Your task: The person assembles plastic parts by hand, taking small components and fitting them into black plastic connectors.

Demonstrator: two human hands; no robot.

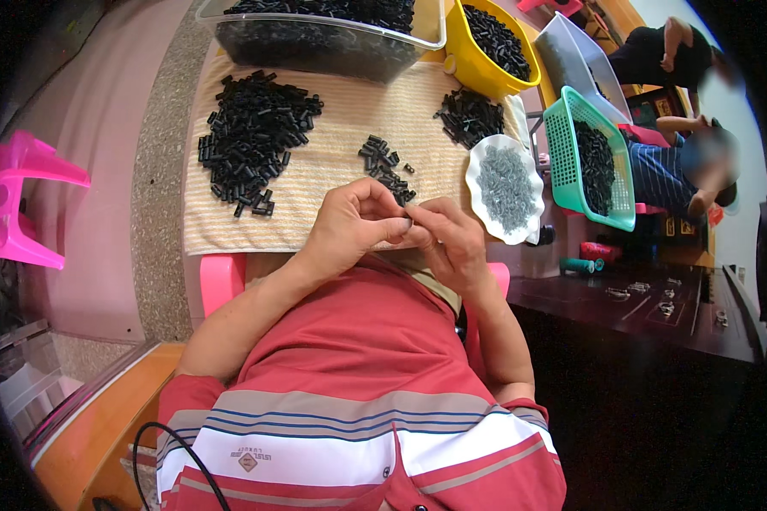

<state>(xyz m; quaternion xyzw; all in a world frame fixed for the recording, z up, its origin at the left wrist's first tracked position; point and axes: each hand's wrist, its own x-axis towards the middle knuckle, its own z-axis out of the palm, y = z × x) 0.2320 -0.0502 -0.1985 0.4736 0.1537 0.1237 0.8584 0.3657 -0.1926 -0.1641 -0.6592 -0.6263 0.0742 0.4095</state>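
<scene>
My left hand (349, 223) and my right hand (457, 243) meet over the near edge of the striped towel. The left fingertips pinch a small black piece, mostly covered by the fingers. Closed against it are the right thumb and forefinger; whatever else they grip is too small to make out. Just beyond the hands lies a small cluster of short black tube-like pieces (380, 157). A larger pile of them (254, 136) spreads to the left. On the right, a scalloped white dish (473, 177) holds many small transparent pieces (507, 189).
A transparent bin (315, 47) and a yellow tub (520, 83), both with black pieces, stand at the back. Another dark heap (470, 117) lies before the tub. Right are a green basket (562, 153) and two people. A pink stool (17, 200) stands left.
</scene>
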